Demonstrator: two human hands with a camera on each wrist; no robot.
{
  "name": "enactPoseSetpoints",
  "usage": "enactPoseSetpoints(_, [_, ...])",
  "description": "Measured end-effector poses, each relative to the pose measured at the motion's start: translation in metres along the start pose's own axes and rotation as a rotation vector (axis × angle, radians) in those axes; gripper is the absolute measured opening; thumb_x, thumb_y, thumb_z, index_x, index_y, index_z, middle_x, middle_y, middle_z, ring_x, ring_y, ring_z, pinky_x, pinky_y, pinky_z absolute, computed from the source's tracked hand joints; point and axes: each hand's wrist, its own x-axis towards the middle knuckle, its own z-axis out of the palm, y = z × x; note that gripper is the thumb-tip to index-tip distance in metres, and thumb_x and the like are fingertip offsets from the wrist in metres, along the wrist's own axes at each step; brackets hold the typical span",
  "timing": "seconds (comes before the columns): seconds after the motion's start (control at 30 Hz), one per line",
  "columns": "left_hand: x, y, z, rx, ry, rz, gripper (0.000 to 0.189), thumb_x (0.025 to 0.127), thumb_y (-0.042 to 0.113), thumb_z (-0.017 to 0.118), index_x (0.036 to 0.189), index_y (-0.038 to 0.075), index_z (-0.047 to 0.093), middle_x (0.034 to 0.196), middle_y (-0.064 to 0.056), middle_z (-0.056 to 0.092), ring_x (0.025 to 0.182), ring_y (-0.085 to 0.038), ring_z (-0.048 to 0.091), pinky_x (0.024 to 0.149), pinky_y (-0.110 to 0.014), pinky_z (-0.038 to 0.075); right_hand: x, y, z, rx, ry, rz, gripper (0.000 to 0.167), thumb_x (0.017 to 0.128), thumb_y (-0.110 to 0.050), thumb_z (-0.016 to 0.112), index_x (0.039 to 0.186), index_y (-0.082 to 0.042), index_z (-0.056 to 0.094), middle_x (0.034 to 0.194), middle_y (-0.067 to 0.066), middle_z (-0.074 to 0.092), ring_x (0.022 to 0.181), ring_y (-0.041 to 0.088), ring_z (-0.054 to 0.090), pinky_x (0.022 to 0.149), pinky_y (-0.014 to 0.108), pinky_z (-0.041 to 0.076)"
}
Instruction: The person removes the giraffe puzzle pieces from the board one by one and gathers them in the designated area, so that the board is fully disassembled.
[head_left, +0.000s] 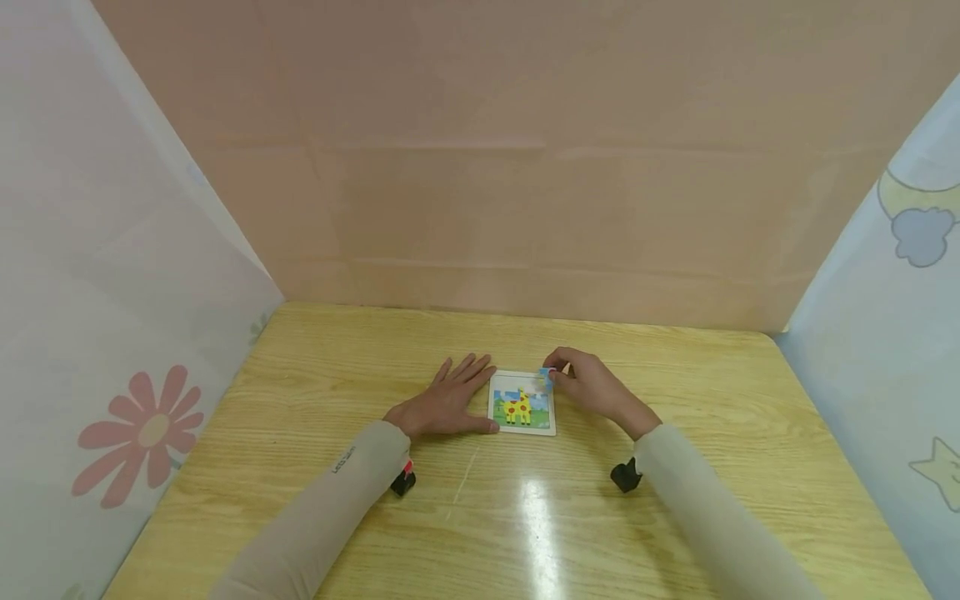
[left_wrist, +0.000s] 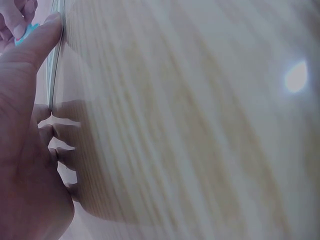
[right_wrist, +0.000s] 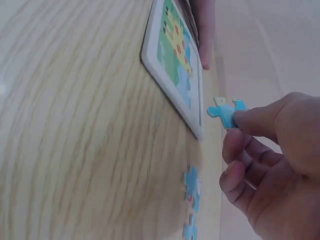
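A white-framed jigsaw board (head_left: pixel 525 431) lies flat on the table, holding a partly filled giraffe picture (head_left: pixel 517 408) with a bare strip along its far side. My left hand (head_left: pixel 447 402) rests on the table to its left, fingers spread and straight, thumb and index fingertip at the board's edge. In the left wrist view the thumb (left_wrist: pixel 37 42) touches that edge. My right hand (head_left: pixel 595 387) pinches a blue puzzle piece (right_wrist: pixel 227 114) between thumb and fingers, raised over the board's far right corner. The other right fingers are curled in.
Loose blue puzzle pieces, one (right_wrist: pixel 192 190) and another (right_wrist: pixel 190 228), lie on the table right of the board, beneath the right hand. The wooden table (head_left: pixel 480 533) meets a tan back wall (head_left: pixel 480 208), with patterned sheets at both sides.
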Motion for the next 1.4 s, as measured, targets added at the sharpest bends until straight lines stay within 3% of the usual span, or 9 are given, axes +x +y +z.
enactPoseSetpoints(0.3, [-0.001,-0.001,0.002,0.0,0.02,0.017,0.104,0.097,0.069,0.064,0.173,0.017,0.016,0.183,-0.002,0.003,0.171,-0.028,-0.003,0.137,-0.06,-0.006,-0.014,0.019,-0.011,-0.005,0.019,0.0,0.018,0.109,-0.012,0.059,0.122,-0.006,0.07,0.11,0.013,0.071,0.069,0.013,0.05,0.062,0.025,0.045])
enactPoseSetpoints(0.9, [0.0,0.0,0.002,0.013,0.017,0.012,0.103,0.098,0.069,0.063,0.173,0.017,0.015,0.183,-0.002,0.002,0.171,-0.028,-0.004,0.137,-0.059,-0.007,-0.046,0.049,-0.052,-0.022,0.046,0.1,0.02,0.11,-0.014,0.057,0.124,-0.004,0.068,0.116,0.018,0.069,0.067,0.012,0.049,0.059,0.025,0.044])
enactPoseSetpoints(1.4, [0.0,0.001,0.001,0.016,0.023,0.012,0.103,0.098,0.069,0.063,0.173,0.017,0.017,0.183,-0.003,0.003,0.171,-0.028,-0.002,0.137,-0.059,-0.006,-0.065,0.074,-0.069,-0.045,0.031,0.144,0.02,0.11,-0.013,0.057,0.123,-0.001,0.067,0.112,0.019,0.068,0.077,0.017,0.057,0.063,0.025,0.049])
